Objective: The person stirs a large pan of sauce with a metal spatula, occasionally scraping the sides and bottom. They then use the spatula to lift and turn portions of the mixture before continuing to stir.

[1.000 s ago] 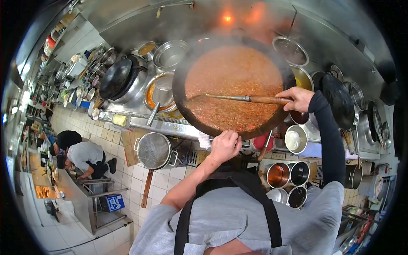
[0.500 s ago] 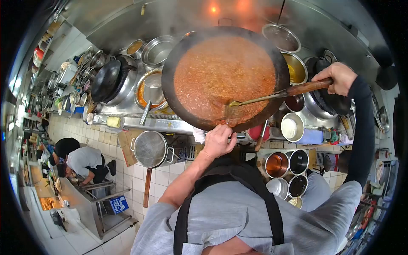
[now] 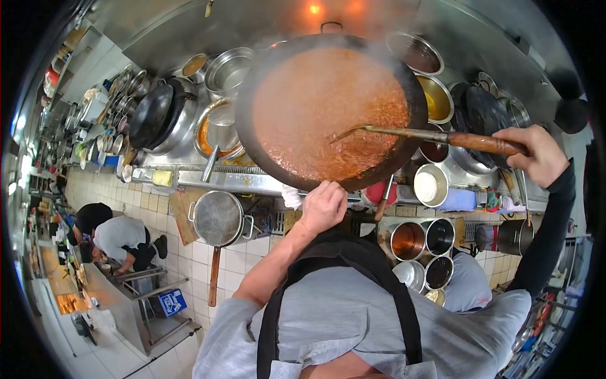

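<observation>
Wok (image 3: pixel 252 136) of orange sauce (image 3: pixel 315 101) steaming on the stove.
Left hand (image 3: pixel 323 206) clamped on near rim (cloth (image 3: pixel 291 198) beside); right hand (image 3: pixel 535 153) closed round ladle (image 3: pixel 429 134), bowl sunk in sauce.

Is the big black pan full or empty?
Full: orange-red sauce covers the wok nearly to its rim, steaming.

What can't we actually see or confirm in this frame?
Head view only:
- Ladle bowel end: sunk in the sauce.
- Wok handle: covered by the left hand.
- Wok's far rim: blurred by steam.
- Right hand fingers: curled under the ladle shaft, hidden.
- Small bowls' contents: too small.
</observation>
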`<action>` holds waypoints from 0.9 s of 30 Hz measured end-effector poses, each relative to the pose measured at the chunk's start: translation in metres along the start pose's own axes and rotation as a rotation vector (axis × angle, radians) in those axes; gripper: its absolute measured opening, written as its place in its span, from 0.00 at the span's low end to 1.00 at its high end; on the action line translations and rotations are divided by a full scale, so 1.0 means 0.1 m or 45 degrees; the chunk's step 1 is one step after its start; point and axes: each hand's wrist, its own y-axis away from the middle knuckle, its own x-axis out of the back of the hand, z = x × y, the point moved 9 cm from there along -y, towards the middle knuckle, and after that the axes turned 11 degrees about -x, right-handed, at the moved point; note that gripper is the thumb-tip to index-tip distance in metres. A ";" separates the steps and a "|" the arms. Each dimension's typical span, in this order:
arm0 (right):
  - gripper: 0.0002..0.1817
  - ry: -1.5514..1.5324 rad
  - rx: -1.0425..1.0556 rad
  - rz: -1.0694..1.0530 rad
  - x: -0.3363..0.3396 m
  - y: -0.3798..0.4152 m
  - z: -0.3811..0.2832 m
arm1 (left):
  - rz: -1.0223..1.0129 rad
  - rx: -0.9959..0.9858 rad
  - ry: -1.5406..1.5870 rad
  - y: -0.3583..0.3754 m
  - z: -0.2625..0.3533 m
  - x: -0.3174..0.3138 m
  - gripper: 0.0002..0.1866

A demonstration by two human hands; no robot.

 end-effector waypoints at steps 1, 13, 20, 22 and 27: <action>0.29 -0.007 0.075 -0.037 -0.08 -0.04 -0.06 | -0.002 -0.014 0.000 0.01 0.02 0.01 0.10; 0.29 -0.483 0.307 -0.413 -1.18 -0.91 -0.38 | -0.045 -0.064 0.111 0.14 0.33 0.26 0.17; 0.36 -0.340 0.164 -0.531 -0.88 -1.05 -0.08 | -0.056 -0.055 0.166 0.15 0.27 0.23 0.16; 0.37 -0.240 0.126 -0.526 -0.72 -1.02 0.04 | -0.079 -0.055 0.183 0.16 0.27 0.23 0.14; 0.37 -0.095 -0.105 -0.398 -0.20 -0.75 0.26 | -0.057 -0.062 0.218 0.15 0.24 0.20 0.17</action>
